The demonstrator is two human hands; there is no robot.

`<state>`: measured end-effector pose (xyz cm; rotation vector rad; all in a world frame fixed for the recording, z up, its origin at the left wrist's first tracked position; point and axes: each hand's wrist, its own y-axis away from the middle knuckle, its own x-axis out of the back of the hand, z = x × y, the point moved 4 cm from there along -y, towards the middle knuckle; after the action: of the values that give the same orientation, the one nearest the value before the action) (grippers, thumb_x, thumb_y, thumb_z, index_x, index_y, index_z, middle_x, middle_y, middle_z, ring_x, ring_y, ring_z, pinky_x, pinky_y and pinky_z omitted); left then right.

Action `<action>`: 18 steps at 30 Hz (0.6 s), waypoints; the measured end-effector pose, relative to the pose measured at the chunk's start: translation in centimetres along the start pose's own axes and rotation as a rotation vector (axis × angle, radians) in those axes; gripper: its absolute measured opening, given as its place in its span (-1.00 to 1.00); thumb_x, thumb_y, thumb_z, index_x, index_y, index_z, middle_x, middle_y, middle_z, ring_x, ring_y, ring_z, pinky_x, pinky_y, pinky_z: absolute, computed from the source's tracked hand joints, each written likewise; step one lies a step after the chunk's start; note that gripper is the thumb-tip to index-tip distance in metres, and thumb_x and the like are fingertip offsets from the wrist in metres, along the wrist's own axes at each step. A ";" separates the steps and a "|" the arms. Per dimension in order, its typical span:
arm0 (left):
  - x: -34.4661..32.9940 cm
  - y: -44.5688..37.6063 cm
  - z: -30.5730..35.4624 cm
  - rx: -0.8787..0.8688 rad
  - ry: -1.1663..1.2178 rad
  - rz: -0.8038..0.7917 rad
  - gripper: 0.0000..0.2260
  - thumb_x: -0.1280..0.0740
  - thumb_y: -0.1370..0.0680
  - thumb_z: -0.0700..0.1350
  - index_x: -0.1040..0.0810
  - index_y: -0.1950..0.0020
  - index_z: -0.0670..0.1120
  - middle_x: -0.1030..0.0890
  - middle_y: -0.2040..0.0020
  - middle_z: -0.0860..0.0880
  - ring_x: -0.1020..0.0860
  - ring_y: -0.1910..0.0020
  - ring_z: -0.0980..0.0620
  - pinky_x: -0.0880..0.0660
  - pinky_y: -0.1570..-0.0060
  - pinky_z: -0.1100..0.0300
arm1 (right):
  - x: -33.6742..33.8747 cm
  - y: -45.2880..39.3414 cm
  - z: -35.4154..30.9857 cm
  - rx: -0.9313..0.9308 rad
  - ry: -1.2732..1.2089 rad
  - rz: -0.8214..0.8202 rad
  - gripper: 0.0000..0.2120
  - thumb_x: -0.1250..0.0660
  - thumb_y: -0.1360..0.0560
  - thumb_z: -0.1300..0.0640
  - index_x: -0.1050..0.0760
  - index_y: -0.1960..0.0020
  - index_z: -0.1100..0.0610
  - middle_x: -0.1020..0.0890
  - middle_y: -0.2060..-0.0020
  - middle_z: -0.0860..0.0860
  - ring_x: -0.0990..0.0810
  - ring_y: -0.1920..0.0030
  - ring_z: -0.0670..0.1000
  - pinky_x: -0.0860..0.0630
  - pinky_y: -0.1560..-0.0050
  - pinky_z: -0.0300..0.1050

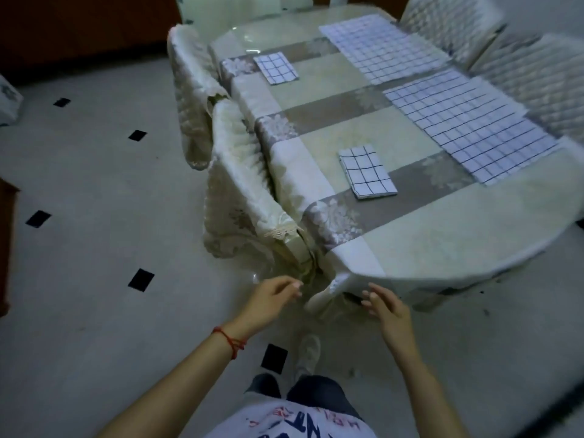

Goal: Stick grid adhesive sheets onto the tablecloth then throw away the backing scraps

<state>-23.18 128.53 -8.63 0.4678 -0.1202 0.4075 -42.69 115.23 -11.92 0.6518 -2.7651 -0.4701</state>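
A long dining table (426, 248) runs away from the viewer, draped in a cream and grey-brown floral tablecloth (331, 121). Covered chairs (240, 172) are pushed in along its left side, and more stand along the right. The floor (94, 184) is pale tile with small black diamond insets.

Two large grid adhesive sheets (467, 128), white with dark lines, lie flat along the right side of the tablecloth, one behind the other, their long axes following the table's length. Two smaller folded grid pieces lie apart from them: one near the middle of the cloth (366, 172), its long axis angled toward the near right, and one at the far left (275, 67), angled the same way.

At the near corner of the table, the cloth's corner (328, 292) hangs down. The left hand (271, 298) hovers just left of it, fingers loosely curled, holding nothing. The right hand (385, 308) hovers just right of it, fingers extended and relaxed, also holding nothing. A red string bracelet (230, 341) circles the left wrist.
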 end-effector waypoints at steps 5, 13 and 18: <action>-1.2 -6.0 6.3 -0.148 -0.061 -0.055 -0.86 -0.25 -0.55 -0.14 -0.60 0.02 0.00 -0.64 0.17 0.04 -0.61 0.11 0.08 -0.53 0.00 0.18 | 1.6 -5.6 -3.6 0.055 -0.023 0.087 -0.83 -0.21 -0.54 0.24 -0.52 0.01 0.03 -0.61 0.09 0.03 -0.61 0.12 -0.01 -0.54 0.14 -0.33; 0.7 -17.3 13.8 -0.157 -0.233 0.009 -0.82 -0.26 -0.54 -0.11 -0.60 0.00 -0.14 -0.66 0.05 -0.14 -0.59 -0.01 -0.08 -0.48 -0.11 0.09 | 2.7 -15.3 -7.6 -0.036 0.103 0.167 -0.78 -0.26 -0.47 0.10 -0.53 -0.10 0.08 -0.62 -0.04 0.13 -0.58 -0.09 0.12 -0.46 -0.20 0.04; 1.6 -25.1 16.6 -0.193 -0.477 -0.012 -0.76 -0.22 -0.56 -0.06 -0.57 -0.12 -0.13 -0.62 -0.12 -0.09 -0.53 -0.12 -0.06 -0.40 -0.07 0.19 | 2.7 -20.5 -9.2 -0.080 0.252 0.258 -0.72 -0.23 -0.51 0.18 -0.50 -0.20 0.19 -0.59 -0.14 0.18 -0.53 -0.12 0.09 -0.37 -0.09 -0.14</action>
<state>-11.83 101.03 -3.96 0.3680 -0.6132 0.2629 -34.21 94.33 -10.54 0.3052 -2.5291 -0.4081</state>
